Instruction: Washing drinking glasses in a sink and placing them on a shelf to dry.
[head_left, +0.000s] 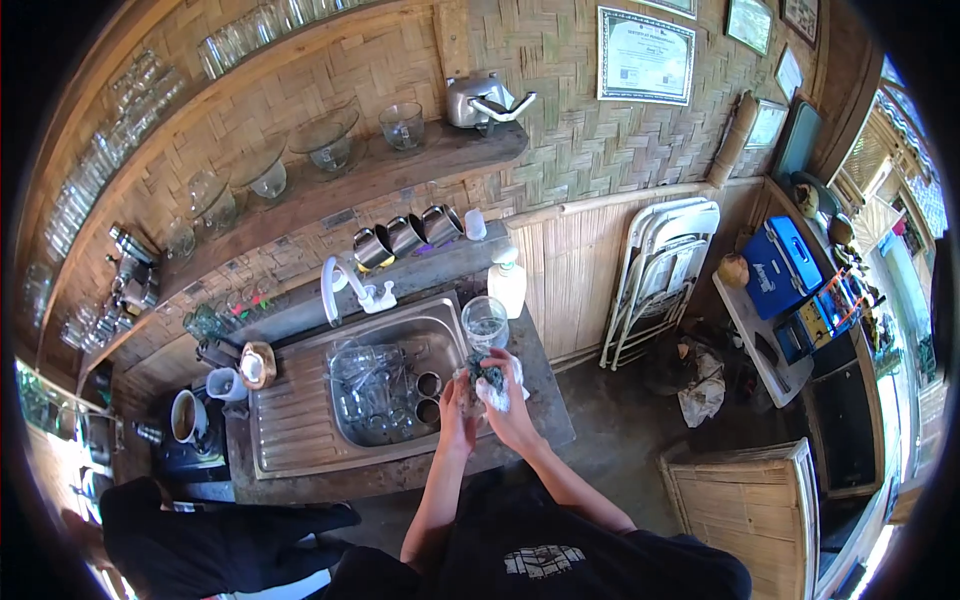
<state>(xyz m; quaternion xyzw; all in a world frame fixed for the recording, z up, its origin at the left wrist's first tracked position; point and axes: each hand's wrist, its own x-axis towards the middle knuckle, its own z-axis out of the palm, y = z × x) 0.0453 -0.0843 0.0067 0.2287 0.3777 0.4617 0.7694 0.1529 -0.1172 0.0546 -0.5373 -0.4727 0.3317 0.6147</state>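
My right hand (506, 382) holds a dark green scouring pad (484, 373) with white suds on it. Against its other side is my left hand (456, 412), fingers curled, with something small and hard to make out between the two. Both are over the right rim of a stainless steel sink (450, 330). Just beyond them stands a clear container (485, 324); a white pump bottle (508, 283) is behind it. Inside the basin lie several clear glasses (367, 390) and metal cups (428, 384). A white faucet (360, 291) rises at the sink's back edge.
Steel mugs (405, 234) line the ledge behind the sink. Above runs a wooden shelf (480, 154) with glass bowls. A halved coconut (257, 365) and a white pot (188, 416) are left. Another person (210, 536) in black is at lower left. Folded white chairs (660, 277) lean at right.
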